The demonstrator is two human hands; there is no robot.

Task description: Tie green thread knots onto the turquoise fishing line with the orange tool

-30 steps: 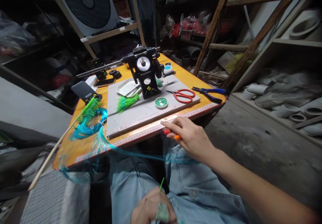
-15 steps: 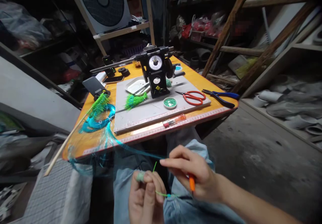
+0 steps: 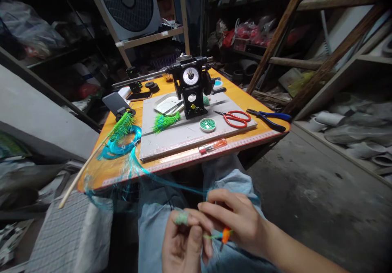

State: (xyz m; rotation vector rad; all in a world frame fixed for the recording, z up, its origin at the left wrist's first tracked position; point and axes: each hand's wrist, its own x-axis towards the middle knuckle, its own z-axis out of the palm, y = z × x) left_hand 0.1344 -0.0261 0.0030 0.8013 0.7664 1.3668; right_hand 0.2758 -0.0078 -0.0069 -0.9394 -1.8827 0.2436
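Over my lap, my left hand (image 3: 186,242) pinches a thin green strand (image 3: 208,237) between thumb and fingers. Pale green tape (image 3: 181,218) wraps one of its fingers. Close beside it, my right hand (image 3: 237,218) curls around a small orange-handled tool (image 3: 226,235), whose dark tip points down. The strand, with a bluish bit on it, reaches the orange part; whether they touch I cannot tell. A blue fibre bundle (image 3: 171,184) stretches from the table's edge to behind my right hand; its end is hidden.
On the orange table (image 3: 122,171) stand a black winding device (image 3: 192,89) on a grey board (image 3: 159,146), a dish of green beads (image 3: 207,124), red scissors (image 3: 235,118) and blue-handled pliers (image 3: 269,118). A green-bristled stick (image 3: 88,158) overhangs the left edge, near a blue coil (image 3: 119,148).
My right hand has moved down and closer to my left, bringing the orange-handled tool to the green strand. My left hand has shifted slightly right and down.
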